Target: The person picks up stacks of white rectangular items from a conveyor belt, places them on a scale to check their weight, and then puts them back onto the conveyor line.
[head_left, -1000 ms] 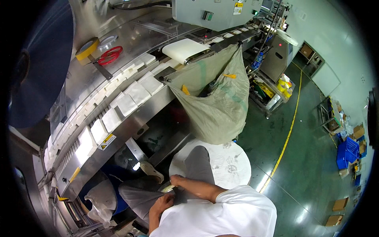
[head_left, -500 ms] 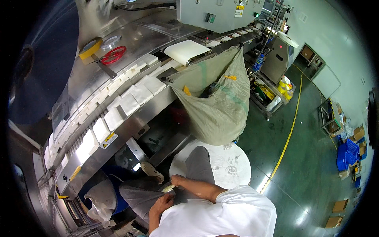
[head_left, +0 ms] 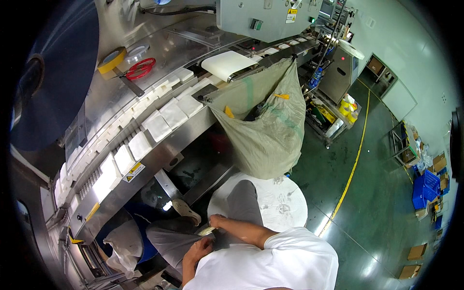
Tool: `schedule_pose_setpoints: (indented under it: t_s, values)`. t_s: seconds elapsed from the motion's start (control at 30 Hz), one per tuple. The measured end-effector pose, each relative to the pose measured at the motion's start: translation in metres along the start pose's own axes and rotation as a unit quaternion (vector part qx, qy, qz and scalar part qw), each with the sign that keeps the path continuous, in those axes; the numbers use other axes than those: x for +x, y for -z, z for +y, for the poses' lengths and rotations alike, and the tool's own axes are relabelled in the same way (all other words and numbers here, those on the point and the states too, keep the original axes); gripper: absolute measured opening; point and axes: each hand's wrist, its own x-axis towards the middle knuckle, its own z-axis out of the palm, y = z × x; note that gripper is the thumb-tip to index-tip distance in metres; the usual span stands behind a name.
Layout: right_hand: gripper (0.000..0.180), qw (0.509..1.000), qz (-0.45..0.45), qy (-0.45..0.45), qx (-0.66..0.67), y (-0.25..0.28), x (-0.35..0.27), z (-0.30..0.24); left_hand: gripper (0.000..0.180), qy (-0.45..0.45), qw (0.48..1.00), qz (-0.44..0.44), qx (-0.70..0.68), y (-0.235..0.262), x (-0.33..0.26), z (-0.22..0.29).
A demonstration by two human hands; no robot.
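Observation:
My right hand [head_left: 217,221] is closed at one end of a small pale-yellow thing [head_left: 206,231], crumpled or strip-like, too small to name. Just below it, my left hand [head_left: 198,248] has its fingers curled inward; whatever they may hold is hidden. Both hands rest low over my lap, close to my grey trousers [head_left: 169,240]. Ahead, white flat folded pads [head_left: 173,115] lie in an overlapping row along a curved conveyor [head_left: 162,140]. A large grey-green sack [head_left: 270,140] hangs open from the conveyor's side, with dark contents partly showing.
A yellow tape roll [head_left: 112,60] and red-handled scissors [head_left: 140,68] lie on the metal machine top. Beneath the sack is a round white surface [head_left: 285,205] with smudges. A pale bag [head_left: 124,244] sits by a blue bin at lower left. Blue crates [head_left: 425,188] and cartons line the right wall.
The white pads sit in shifted places along the conveyor, both on the near curve and at the far end. My hands have hardly moved.

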Motion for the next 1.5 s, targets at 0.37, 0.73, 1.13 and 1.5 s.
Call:
schedule_pose_setpoints:
  t_s: [0.37,0.73,1.13,1.5]
  values:
    - [0.034,0.998,0.046,-0.024,0.036,-0.033,0.034,0.015,0.044,-0.010,1.000,-0.003,0.015,-0.001,-0.001,-0.004]
    - [0.037,1.000,0.010,0.001,-0.021,-0.002,-0.001,-0.002,0.042,-0.011,1.000,0.000,0.001,-0.002,-0.002,-0.008]
    - [0.038,0.998,0.028,0.036,-0.051,-0.030,0.030,0.014,0.041,0.028,1.000,0.002,0.004,0.008,-0.016,0.016]
    - [0.043,1.000,0.008,0.007,0.024,-0.010,0.011,0.010,0.035,0.035,0.997,0.063,-0.025,0.008,-0.033,0.015]
